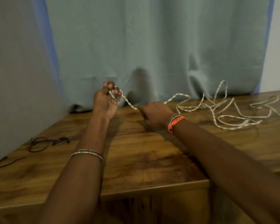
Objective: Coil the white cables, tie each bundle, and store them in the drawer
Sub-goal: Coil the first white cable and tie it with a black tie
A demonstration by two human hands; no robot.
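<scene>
A twisted white cable (217, 110) lies in loose tangled loops on the right half of the wooden table (136, 151). My left hand (106, 99) is raised above the table's back edge, fingers closed around a few turns of the cable's end. From there a taut stretch of cable (129, 103) runs down to my right hand (155, 113). The right hand rests low over the table and pinches the cable, which passes on behind it to the tangle. No drawer shows.
Thin black cords (45, 143) lie at the table's left end, with another black loop (8, 161) near the left edge. A grey-green curtain (152, 54) hangs behind the table down to its back edge. A wall stands at left.
</scene>
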